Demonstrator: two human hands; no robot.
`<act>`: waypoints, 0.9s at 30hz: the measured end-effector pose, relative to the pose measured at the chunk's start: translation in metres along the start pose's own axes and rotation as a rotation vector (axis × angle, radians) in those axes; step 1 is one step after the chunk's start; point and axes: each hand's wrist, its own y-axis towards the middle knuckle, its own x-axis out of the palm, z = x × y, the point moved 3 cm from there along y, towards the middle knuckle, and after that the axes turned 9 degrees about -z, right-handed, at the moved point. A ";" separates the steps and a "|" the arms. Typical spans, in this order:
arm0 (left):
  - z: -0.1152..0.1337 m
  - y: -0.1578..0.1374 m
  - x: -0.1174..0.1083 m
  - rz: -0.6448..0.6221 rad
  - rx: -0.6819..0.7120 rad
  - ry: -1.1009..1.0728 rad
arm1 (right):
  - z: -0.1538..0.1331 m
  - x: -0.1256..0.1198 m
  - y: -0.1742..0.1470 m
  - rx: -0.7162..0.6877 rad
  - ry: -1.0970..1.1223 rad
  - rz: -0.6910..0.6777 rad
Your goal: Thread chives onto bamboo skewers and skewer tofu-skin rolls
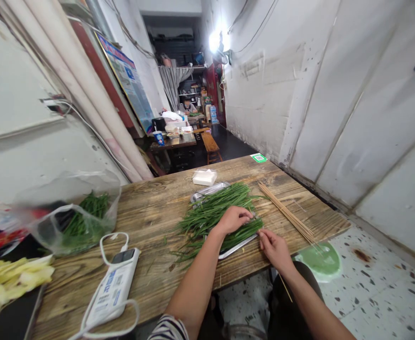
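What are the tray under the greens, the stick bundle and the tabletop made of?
Tray: likely polished metal, silvery glints on its rim.
Stick bundle: probably bamboo or wood, pale tan, matte.
Tabletop: wood or wood-look laminate, brown grain, slight sheen.

Green stalks heaped over a metal tray
The left hand curls over them; the right hand pinches a thin stick, near bundled sticks on the surface.

Leafy stalks — deep green | sticks — pale tan | sleeve: black-and-white stripes | table: brown, dark-grained
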 end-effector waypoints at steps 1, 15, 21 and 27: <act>0.002 -0.001 0.000 -0.056 0.009 -0.017 | -0.001 0.000 0.000 -0.001 0.001 0.001; -0.016 0.008 -0.006 0.290 -0.208 0.719 | 0.001 0.000 0.000 0.009 0.007 0.007; -0.008 0.006 -0.010 0.262 -0.174 0.760 | 0.001 0.000 -0.001 0.021 0.003 0.018; -0.003 0.003 -0.008 0.354 -0.129 0.436 | -0.001 0.000 -0.002 0.001 0.000 0.015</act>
